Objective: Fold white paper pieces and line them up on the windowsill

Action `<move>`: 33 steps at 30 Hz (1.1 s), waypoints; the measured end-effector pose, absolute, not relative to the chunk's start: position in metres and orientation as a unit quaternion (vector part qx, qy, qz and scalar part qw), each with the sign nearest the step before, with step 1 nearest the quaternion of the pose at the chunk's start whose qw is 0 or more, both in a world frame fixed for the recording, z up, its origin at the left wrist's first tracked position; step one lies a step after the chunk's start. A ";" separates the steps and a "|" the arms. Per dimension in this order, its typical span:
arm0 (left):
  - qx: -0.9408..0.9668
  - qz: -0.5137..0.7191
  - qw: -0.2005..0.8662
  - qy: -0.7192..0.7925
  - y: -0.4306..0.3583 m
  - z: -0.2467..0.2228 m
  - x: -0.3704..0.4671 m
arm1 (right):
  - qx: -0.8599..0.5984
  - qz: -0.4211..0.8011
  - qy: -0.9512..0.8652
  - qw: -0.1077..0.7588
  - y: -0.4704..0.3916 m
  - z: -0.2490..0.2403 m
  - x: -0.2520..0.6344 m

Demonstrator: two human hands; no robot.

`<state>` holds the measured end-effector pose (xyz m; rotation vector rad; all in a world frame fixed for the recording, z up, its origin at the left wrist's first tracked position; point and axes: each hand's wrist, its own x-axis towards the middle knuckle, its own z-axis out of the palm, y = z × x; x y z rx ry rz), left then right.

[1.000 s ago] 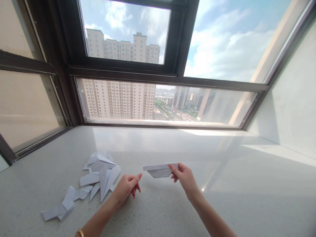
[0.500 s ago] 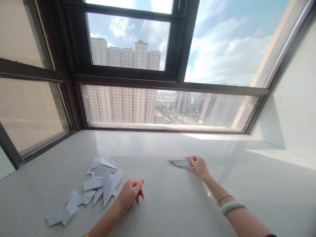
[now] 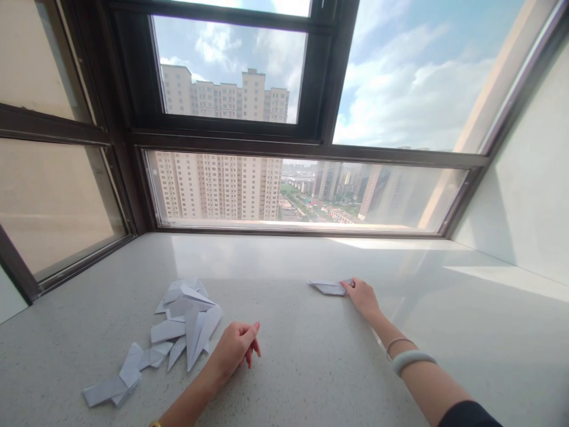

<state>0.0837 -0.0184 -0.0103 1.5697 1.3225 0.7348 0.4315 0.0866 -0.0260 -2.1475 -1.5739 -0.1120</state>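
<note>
My right hand [image 3: 362, 295] pinches the right end of a white folded paper airplane [image 3: 328, 287] between thumb and fingers. The airplane's narrow tip points left, and it is low at the countertop; whether it touches the surface I cannot tell. My left hand [image 3: 237, 346] is nearer to me, its fingers loosely curled in and its thumb pointing right, with nothing seen in it. Close to its left lies a loose pile of folded white papers [image 3: 200, 332], some long and pointed, overlapping one another. Several more folded pieces [image 3: 111, 382] trail from the pile toward the lower left.
The pale speckled countertop [image 3: 302, 379] runs back to a dark-framed window [image 3: 302, 232]. A side window [image 3: 57, 207] bounds the left, and a white wall [image 3: 528, 196] the right. Tall buildings [image 3: 217, 184] show outside.
My right hand has shifted slightly right and away from me with the paper airplane. The left hand and the pile of papers hold nearly the same place.
</note>
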 end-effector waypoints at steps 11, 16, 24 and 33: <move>0.637 0.302 0.461 0.538 -0.019 -0.012 0.085 | -0.756 -0.084 -0.614 0.211 0.093 -0.029 0.440; 0.639 0.296 0.458 0.543 -0.016 -0.015 0.084 | -0.759 -0.097 -0.605 0.221 0.095 -0.034 0.440; 0.640 0.295 0.452 0.547 -0.020 -0.011 0.085 | -0.762 -0.086 -0.583 0.266 0.093 -0.039 0.440; 0.640 0.297 0.448 0.548 -0.020 -0.010 0.085 | -0.760 -0.054 -0.564 0.318 0.090 -0.034 0.438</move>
